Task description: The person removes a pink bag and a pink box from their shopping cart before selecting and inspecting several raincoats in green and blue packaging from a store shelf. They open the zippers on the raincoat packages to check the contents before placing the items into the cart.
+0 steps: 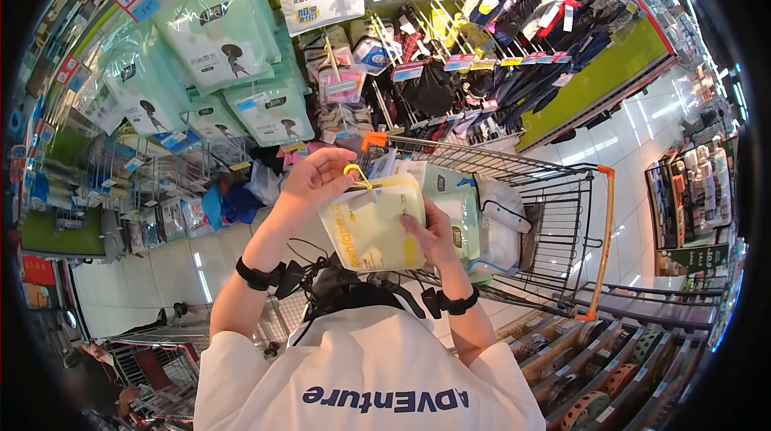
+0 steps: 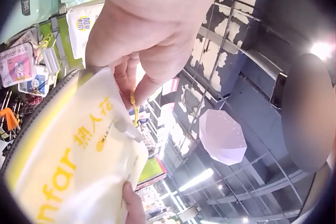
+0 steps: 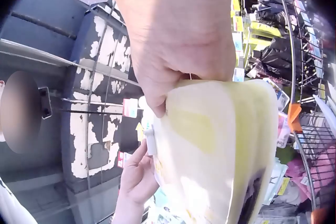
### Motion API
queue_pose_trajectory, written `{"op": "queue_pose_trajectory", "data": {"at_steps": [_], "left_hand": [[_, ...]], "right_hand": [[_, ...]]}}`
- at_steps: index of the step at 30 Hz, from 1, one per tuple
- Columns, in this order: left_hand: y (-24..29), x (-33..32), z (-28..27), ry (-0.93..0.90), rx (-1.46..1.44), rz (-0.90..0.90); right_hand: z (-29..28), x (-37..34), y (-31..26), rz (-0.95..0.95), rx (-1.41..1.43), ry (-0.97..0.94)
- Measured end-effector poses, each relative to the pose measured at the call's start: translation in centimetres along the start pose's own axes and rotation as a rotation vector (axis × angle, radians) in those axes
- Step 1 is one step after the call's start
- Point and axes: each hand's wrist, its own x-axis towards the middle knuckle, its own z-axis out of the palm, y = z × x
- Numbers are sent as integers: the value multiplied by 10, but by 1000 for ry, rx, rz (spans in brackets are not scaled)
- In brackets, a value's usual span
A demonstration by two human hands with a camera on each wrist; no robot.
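In the head view a pale, translucent pouch with yellow lettering (image 1: 373,226) is held over the front end of a cart. My left hand (image 1: 317,178) pinches a yellow loop (image 1: 353,170) at the pouch's top corner. Around the pouch's other side my right hand (image 1: 435,234) grips, thumb on the front face. The left wrist view shows the left hand (image 2: 147,35) with thumb and fingers on the yellow cord (image 2: 135,109), beside the pouch (image 2: 84,155). From the right wrist, the right hand (image 3: 181,40) clasps the edge of the thick pouch (image 3: 205,140).
The wire cart (image 1: 554,246) with orange corners holds green and clear packages (image 1: 450,202). Behind it are hanging green packs (image 1: 217,37) and racks of folded umbrellas (image 1: 514,5). Another cart (image 1: 157,363) is at lower left, near a person. Bins (image 1: 594,367) line the lower right.
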Motion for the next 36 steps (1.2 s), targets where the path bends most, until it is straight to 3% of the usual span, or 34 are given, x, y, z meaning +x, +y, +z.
{"op": "queue_pose_trajectory", "data": {"at_steps": [5, 10, 14, 16, 22, 24, 25, 28, 32, 36], "left_hand": [[-6, 10, -7, -5, 122, -38], [-4, 20, -12, -40, 625, -55], [-15, 24, -13, -112, 447, 46], [-6, 19, -1, -208, 622, 65], [-27, 0, 14, -255, 648, 74], [-29, -7, 16, -331, 795, 8], [-36, -11, 18, -275, 750, 170], [-39, -26, 20, -246, 721, 305], [-52, -49, 25, -144, 821, 255], [-69, -64, 21, -12, 608, 193]], "right_hand": [[-2, 6, 0, -67, -27, 12], [-7, 11, 2, -81, -85, 38], [-9, 15, 1, -129, -115, 16], [-13, 14, 3, -146, -140, -22], [-28, -4, 16, -93, -188, -125], [-22, -12, 14, -111, -144, -62], [-21, -15, 14, -106, -142, -41], [-27, -22, 19, -137, -180, -17], [-34, -22, 20, -144, -257, -60], [-38, -27, 4, 9, -346, -191]]}}
